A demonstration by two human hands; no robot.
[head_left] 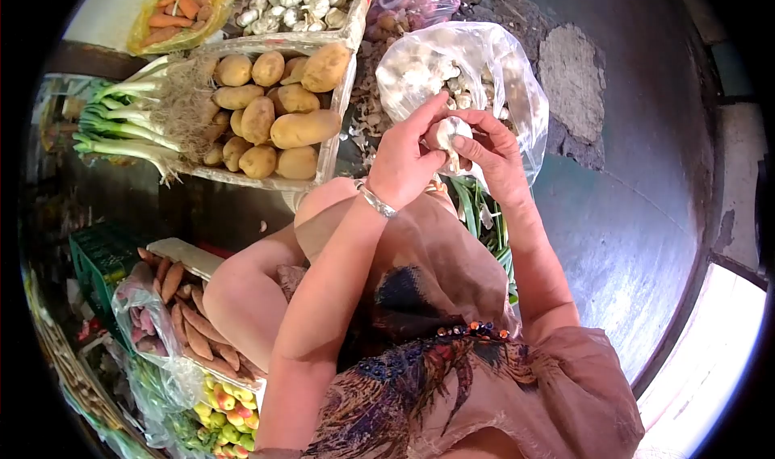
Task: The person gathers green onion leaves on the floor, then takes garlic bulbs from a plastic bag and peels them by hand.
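A whitish garlic bulb [449,136] is held between my two hands, in front of my knees. My left hand [408,154], with a bracelet at the wrist, grips it from the left side, fingers curled round it. From the right, my right hand [494,154] pinches the bulb with thumb and fingers. Just beyond the hands lies a clear plastic bag [517,71] with garlic pieces in it. Dry, papery skins [373,96] are scattered on the floor to the left of the bag.
Left of me stands a crate of potatoes [297,130] with leeks [133,108] beside them. Behind are garlic bulbs [295,3], carrots [182,7] and a bag of onions [412,3]. Sweet potatoes [202,330] and apples [230,414] sit lower left. Green stalks [476,209] lie under my right forearm.
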